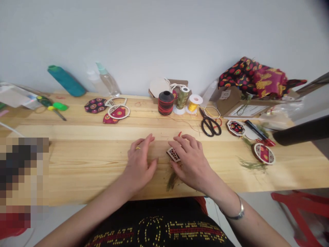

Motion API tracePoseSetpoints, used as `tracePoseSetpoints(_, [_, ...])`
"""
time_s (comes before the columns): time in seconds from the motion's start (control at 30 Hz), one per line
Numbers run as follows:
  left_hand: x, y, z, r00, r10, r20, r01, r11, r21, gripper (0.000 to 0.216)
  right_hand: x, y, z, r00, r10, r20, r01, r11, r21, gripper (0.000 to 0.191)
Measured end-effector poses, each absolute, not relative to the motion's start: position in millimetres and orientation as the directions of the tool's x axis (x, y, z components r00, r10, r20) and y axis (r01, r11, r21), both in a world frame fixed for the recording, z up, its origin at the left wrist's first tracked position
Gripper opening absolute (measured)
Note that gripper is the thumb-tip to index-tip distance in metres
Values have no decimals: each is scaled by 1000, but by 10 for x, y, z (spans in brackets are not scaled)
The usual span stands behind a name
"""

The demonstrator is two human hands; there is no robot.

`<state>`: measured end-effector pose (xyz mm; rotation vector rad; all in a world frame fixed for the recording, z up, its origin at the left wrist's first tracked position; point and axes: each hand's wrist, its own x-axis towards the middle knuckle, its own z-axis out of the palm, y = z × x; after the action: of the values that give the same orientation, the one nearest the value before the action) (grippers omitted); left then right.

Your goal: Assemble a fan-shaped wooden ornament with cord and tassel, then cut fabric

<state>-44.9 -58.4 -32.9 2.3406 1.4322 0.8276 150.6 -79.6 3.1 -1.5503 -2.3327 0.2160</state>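
My left hand lies flat on the wooden table, fingers stretched out, holding nothing. My right hand rests beside it, fingers spread over a small wooden lattice ornament with red fabric inside. A green tassel trails from under that hand toward the table's front edge. A bit of red cord pokes out just past the fingertips.
Thread spools stand at the back middle, with black scissors to their right. Finished fabric ornaments lie at the left and right. A cardboard box with patterned cloth sits back right. Green scissors and spray bottles are back left.
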Motion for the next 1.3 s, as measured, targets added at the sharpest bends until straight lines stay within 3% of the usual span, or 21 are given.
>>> tracePoseSetpoints(0.13, [-542, -598, -360, 241, 860, 450, 760, -456, 463, 62, 1360, -749, 25, -303, 933, 195, 923, 338, -182, 49])
tracePoseSetpoints(0.3, [-535, -601, -399, 245, 846, 474, 756, -473, 453, 55, 1246, -707, -5, -295, 940, 172, 948, 310, -69, 45])
tracePoseSetpoints(0.53, [-552, -603, -418, 267, 838, 476, 751, -491, 442, 56, 1241, -714, -31, -306, 936, 172, 952, 305, 37, 23])
tracePoseSetpoints(1.07, [-556, -599, -452, 296, 830, 472, 763, -503, 406, 59, 1660, -784, -78, -171, 959, 227, 984, 152, 98, 15])
tracePoseSetpoints(1.3, [-543, -598, -435, 293, 833, 469, 764, -499, 409, 57, 1948, -812, -71, -74, 955, 288, 996, 58, 65, 41])
